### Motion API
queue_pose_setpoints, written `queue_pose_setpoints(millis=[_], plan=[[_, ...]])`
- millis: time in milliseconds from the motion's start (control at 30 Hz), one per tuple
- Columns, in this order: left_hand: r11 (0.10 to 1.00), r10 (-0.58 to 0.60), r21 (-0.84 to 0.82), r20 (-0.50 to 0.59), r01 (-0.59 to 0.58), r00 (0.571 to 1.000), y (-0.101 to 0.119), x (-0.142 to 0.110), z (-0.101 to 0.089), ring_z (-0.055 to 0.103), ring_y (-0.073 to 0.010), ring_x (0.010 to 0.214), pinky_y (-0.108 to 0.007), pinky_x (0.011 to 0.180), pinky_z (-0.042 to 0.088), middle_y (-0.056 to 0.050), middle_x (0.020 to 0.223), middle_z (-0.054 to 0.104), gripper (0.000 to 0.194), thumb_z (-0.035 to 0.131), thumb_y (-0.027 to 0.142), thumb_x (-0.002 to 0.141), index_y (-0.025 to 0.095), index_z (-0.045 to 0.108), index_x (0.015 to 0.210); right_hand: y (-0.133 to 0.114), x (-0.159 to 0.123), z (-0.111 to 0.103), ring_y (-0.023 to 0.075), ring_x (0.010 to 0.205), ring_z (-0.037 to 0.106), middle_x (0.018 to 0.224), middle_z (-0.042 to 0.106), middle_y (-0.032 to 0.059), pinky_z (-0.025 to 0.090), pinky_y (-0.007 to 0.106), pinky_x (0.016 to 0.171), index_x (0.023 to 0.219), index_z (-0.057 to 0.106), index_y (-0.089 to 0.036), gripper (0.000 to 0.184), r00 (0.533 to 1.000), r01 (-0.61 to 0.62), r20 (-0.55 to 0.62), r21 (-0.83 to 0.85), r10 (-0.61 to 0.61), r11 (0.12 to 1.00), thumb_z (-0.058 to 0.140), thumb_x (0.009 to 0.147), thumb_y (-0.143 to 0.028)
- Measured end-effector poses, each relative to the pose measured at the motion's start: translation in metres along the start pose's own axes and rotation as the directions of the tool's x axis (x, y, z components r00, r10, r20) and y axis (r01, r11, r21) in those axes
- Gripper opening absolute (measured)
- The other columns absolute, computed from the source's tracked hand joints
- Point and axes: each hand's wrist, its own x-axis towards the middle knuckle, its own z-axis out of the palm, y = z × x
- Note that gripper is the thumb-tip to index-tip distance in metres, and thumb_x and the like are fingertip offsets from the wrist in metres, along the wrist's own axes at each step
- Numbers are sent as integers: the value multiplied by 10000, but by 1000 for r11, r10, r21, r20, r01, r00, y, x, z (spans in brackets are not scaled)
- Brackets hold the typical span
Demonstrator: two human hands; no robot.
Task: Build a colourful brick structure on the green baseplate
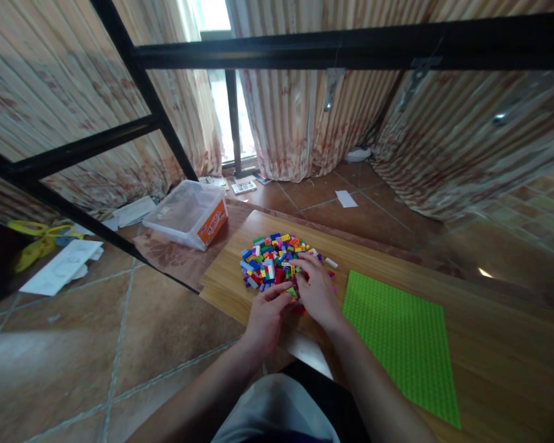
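Observation:
A heap of small coloured bricks [270, 258] lies on a low wooden table [489, 344]. Both hands reach into its near edge. My left hand [265, 320] rests at the heap's front, its fingers curled toward a green brick [292, 292]; whether it grips that brick I cannot make out. My right hand [316, 289] lies over the heap's right side with fingers bent down among the bricks. A green studded baseplate [401, 338] lies flat on the table just right of my right hand.
A clear plastic box with an orange label [189, 212] stands on the floor left of the table. Black metal frame bars [305, 49] cross overhead and at left. Papers [62, 264] lie on the tiled floor. Curtains hang behind.

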Motion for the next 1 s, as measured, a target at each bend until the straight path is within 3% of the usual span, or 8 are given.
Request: queue_pose_setpoints(millis=[200, 300, 400, 567, 767, 900, 1000], plan=[[997, -30, -69, -5, 29, 1000, 2, 1, 4, 663, -123, 654, -248, 714, 537, -46, 739, 738, 312, 854, 121, 513, 113, 749, 807, -20, -33, -18, 225, 1121, 604, 1183, 662, 96, 472, 406, 972, 1045, 712, -216, 257, 999, 7, -46, 46, -5, 999, 509, 910, -299], [996, -1, -91, 12, 2, 1000, -1, -3, 6, 672, -132, 725, -256, 763, 528, -47, 824, 750, 324, 858, 159, 539, 144, 760, 848, -29, -58, -19, 210, 874, 655, 985, 703, 80, 518, 358, 776, 1044, 693, -204, 309, 983, -170, -60, 98, 176, 981, 574, 884, -440], [998, 32, -63, 22, -31, 999, -13, -12, 11, 676, -155, 873, -282, 878, 502, -51, 977, 752, 324, 840, 219, 612, 185, 770, 927, -31, -74, -14, 206, 774, 658, 896, 720, 69, 507, 338, 696, 1053, 665, -190, 406, 923, -345, -94, 227, 373, 911, 635, 820, -521], [995, 90, 39, 80, -93, 993, -33, -26, 20, 644, -199, 1019, -308, 961, 451, -78, 1017, 745, 291, 776, 296, 724, 186, 777, 993, -27, -82, -11, 199, 748, 669, 872, 734, 71, 509, 316, 653, 985, 665, -174, 415, 850, -394, -144, 465, 507, 793, 652, 784, -537], [991, 123, 45, 44, -125, 991, -36, -27, 24, 661, -179, 870, -294, 834, 491, -83, 942, 744, 241, 706, 270, 765, 163, 774, 969, -21, -88, -14, 217, 846, 694, 934, 751, 83, 531, 349, 762, 956, 696, -183, 335, 871, -321, -208, 442, 444, 838, 628, 811, -477], [955, 220, 200, 24, -220, 975, -32, -13, 21, 657, -177, 873, -302, 852, 502, -68, 913, 739, 173, 653, 194, 778, 165, 770, 903, -12, -79, -13, 234, 863, 690, 962, 749, 101, 520, 361, 767, 998, 696, -185, 340, 919, -320, -123, 320, 375, 892, 569, 851, -465], [876, 331, 351, 63, -331, 942, -30, 0, 17, 657, -184, 936, -329, 914, 499, -57, 986, 734, 212, 622, 142, 787, 195, 761, 939, -5, -64, -10, 245, 876, 684, 971, 744, 121, 505, 363, 771, 1010, 686, -171, 348, 945, -286, -95, 219, 312, 933, 520, 877, -447]])
